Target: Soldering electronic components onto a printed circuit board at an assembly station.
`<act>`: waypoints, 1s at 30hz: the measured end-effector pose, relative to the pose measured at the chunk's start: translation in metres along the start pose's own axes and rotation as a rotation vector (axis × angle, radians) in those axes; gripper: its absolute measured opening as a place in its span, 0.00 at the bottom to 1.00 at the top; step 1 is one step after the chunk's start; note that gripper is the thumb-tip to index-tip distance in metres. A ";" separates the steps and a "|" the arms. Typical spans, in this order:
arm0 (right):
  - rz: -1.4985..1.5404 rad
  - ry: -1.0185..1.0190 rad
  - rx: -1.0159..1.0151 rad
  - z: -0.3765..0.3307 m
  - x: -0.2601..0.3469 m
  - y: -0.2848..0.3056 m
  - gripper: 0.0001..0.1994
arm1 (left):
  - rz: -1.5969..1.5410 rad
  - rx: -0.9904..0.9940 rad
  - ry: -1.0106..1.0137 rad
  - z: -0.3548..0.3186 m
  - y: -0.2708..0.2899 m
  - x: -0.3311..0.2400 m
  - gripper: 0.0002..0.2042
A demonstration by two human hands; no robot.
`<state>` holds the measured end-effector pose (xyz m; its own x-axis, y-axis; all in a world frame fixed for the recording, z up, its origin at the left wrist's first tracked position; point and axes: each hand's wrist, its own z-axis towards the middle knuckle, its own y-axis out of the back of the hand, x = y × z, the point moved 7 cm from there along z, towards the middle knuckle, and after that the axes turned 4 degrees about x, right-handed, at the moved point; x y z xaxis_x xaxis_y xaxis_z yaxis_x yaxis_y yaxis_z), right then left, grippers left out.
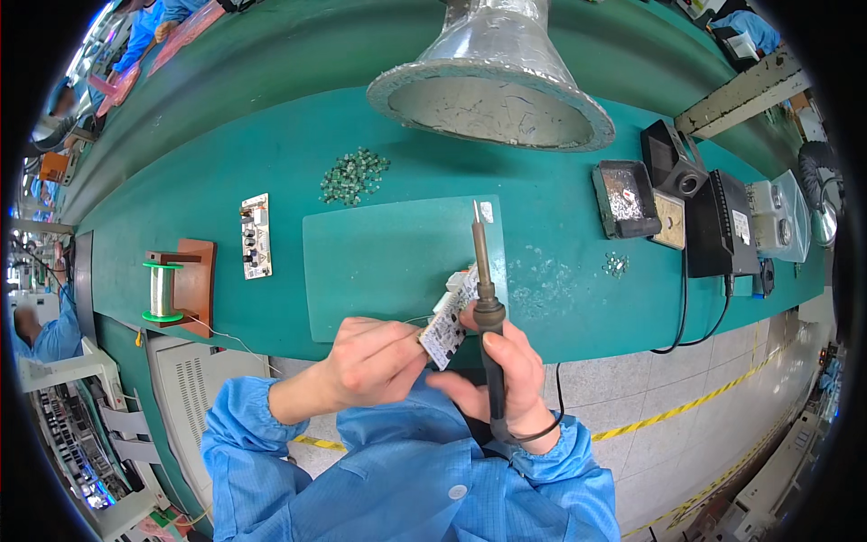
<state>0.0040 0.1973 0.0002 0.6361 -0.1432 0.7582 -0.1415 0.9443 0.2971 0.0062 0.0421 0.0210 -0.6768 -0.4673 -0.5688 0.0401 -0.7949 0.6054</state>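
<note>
A small white circuit board [442, 336] with components is tilted up above the near edge of the bench, between my hands. My left hand [375, 363] is closed at the board's lower left edge, and a thin solder wire [237, 340] runs toward it from the spool. My right hand [517, 375] is wrapped round the handle of a soldering iron [489, 316], its tip pointing up and away from me. Right-hand fingers also touch or lie close behind the board; that contact is partly hidden. Below the iron's tip lies a translucent green mat [379, 262].
A solder spool [163, 294] on a stand and another circuit board [256, 237] are at left. Small parts form a pile [355, 176] behind the mat. A metal fume hood [492, 81] hangs overhead. At right are a tray [626, 199], a black soldering station [722, 226] and cables.
</note>
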 end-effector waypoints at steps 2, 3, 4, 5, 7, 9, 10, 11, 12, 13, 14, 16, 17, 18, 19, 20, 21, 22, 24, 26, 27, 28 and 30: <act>-0.024 0.018 -0.008 -0.004 -0.004 0.001 0.34 | -0.116 -0.001 0.124 -0.005 -0.001 0.003 0.11; -0.029 0.014 -0.011 -0.002 -0.003 0.002 0.34 | -0.229 -0.005 0.247 -0.010 -0.002 0.010 0.11; 0.024 -0.004 -0.008 0.001 -0.002 0.006 0.35 | -0.239 -0.002 0.241 -0.011 -0.003 0.009 0.11; 0.070 -0.022 -0.007 0.001 -0.001 0.010 0.35 | -0.148 0.001 0.163 -0.012 -0.004 0.003 0.11; 0.039 -0.082 -0.044 -0.009 -0.004 0.016 0.35 | 0.019 0.026 0.006 -0.013 -0.015 -0.005 0.10; -0.035 -0.170 -0.006 -0.008 -0.003 0.015 0.32 | 0.147 0.058 -0.030 -0.018 -0.021 -0.003 0.10; 0.000 -0.155 0.030 -0.006 -0.007 0.016 0.29 | 0.175 0.074 -0.014 -0.013 -0.025 -0.003 0.10; 0.020 -0.114 -0.016 -0.007 -0.007 0.018 0.27 | 0.181 0.004 0.027 -0.016 -0.026 -0.003 0.08; 0.068 -0.041 -0.039 -0.011 -0.011 0.017 0.27 | 0.046 0.022 0.109 -0.019 -0.027 0.006 0.07; 0.136 -0.089 0.001 -0.009 -0.013 0.008 0.29 | -0.101 0.074 0.385 -0.034 -0.022 0.022 0.07; 0.119 -0.029 -0.076 -0.002 -0.002 0.006 0.30 | -0.241 -0.012 0.582 -0.051 -0.012 0.032 0.06; 0.221 0.008 -0.009 0.005 0.008 0.002 0.29 | -0.494 -0.071 0.757 -0.074 -0.011 0.055 0.07; 0.229 0.009 -0.009 0.006 0.006 0.006 0.30 | -0.615 -0.054 0.716 -0.070 -0.018 0.072 0.08; 0.265 0.011 0.007 0.005 0.004 0.009 0.32 | -0.614 0.028 0.744 -0.064 -0.025 0.076 0.10; 0.187 0.083 -0.023 0.006 0.003 0.015 0.33 | -0.622 0.046 0.720 -0.058 -0.032 0.077 0.10; 0.173 0.095 -0.040 0.004 0.000 0.021 0.33 | -0.589 0.079 0.737 -0.053 -0.037 0.078 0.10; 0.156 0.079 -0.007 0.004 -0.001 0.021 0.33 | -0.562 0.101 0.768 -0.055 -0.042 0.080 0.09; 0.147 0.068 0.027 0.005 -0.002 0.020 0.33 | -0.508 0.109 0.747 -0.054 -0.043 0.083 0.07; 0.154 0.068 0.061 0.008 0.000 0.014 0.33 | -0.347 0.088 0.636 -0.046 -0.037 0.067 0.06; 0.159 0.033 0.131 0.010 0.000 0.004 0.31 | -0.071 0.108 0.482 -0.031 -0.020 0.044 0.04; 0.172 0.012 0.185 0.010 -0.003 -0.007 0.29 | 0.010 0.142 0.418 -0.027 -0.015 0.033 0.04; 0.111 -0.004 0.194 0.007 -0.003 -0.012 0.30 | 0.102 0.178 0.361 -0.019 -0.013 0.020 0.05; 0.091 -0.091 0.243 0.005 -0.001 -0.006 0.31 | 0.123 0.110 0.370 -0.010 -0.015 0.006 0.07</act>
<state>0.0004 0.1901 0.0007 0.5429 -0.0978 0.8341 -0.3794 0.8575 0.3476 0.0088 0.0474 0.0029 -0.3606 -0.6801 -0.6384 0.0116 -0.6876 0.7260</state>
